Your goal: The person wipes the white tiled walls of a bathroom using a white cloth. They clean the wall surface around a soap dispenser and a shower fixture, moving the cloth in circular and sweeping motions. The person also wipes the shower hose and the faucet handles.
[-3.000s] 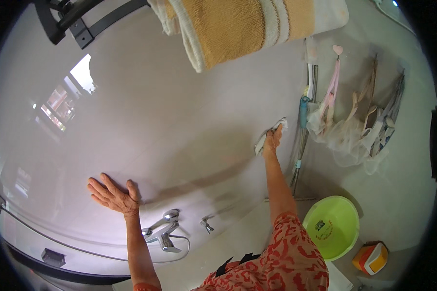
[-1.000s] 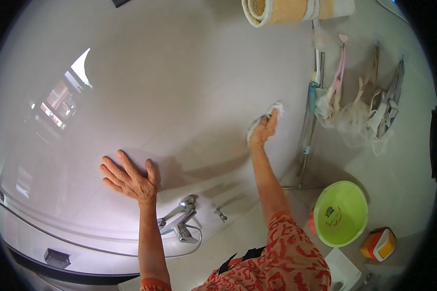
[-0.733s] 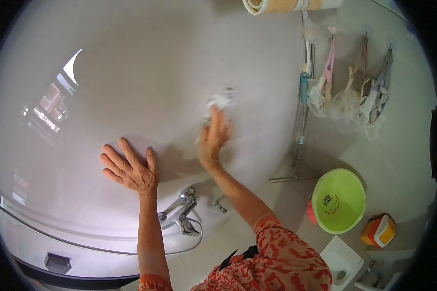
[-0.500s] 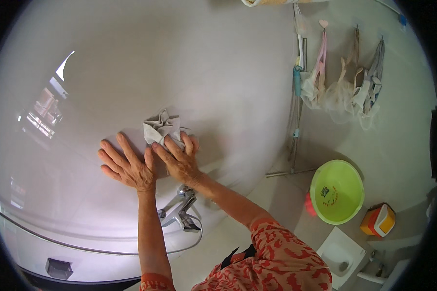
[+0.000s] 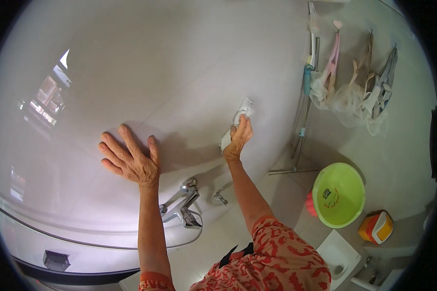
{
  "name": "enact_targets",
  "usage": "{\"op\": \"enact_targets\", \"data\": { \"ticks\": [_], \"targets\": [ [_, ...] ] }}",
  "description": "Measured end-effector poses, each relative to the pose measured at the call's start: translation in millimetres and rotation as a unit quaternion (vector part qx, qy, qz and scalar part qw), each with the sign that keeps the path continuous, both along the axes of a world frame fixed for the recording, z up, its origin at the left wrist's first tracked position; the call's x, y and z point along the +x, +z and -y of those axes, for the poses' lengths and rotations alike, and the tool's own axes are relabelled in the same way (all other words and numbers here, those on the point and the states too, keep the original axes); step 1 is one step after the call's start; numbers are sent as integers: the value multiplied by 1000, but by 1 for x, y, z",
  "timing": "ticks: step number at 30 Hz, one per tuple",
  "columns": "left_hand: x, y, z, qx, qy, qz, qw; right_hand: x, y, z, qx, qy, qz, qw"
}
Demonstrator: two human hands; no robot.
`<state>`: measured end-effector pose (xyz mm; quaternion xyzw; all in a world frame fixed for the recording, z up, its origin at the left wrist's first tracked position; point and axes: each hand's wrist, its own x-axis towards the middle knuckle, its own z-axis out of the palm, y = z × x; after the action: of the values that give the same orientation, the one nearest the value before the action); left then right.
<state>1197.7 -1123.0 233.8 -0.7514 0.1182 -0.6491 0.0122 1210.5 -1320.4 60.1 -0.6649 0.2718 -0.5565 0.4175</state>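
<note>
White cloth [image 5: 238,123] is bunched under the right hand [image 5: 239,140], whose fingers curl closed over it and press it against the glossy pale wall [image 5: 179,63]. At about nine o'clock from it, well apart, the left hand [image 5: 130,159] lies flat on the same wall, fingers spread wide and holding nothing. A chrome tap [image 5: 183,206] sits at six o'clock of that palm. A green basin [image 5: 339,195] stands at four o'clock of the cloth, on the floor.
</note>
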Motion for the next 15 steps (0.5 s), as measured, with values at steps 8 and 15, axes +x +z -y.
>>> {"op": "enact_targets", "data": {
  "ticks": [8, 15],
  "targets": [
    [1, 1, 3, 1, 6, 6, 1000, 17, -131, 23, 447, 16, -18, 894],
    [2, -4, -1, -7, 21, 0, 1000, 8, -89, 4, 709, 58, 30, 702]
  ]
}}
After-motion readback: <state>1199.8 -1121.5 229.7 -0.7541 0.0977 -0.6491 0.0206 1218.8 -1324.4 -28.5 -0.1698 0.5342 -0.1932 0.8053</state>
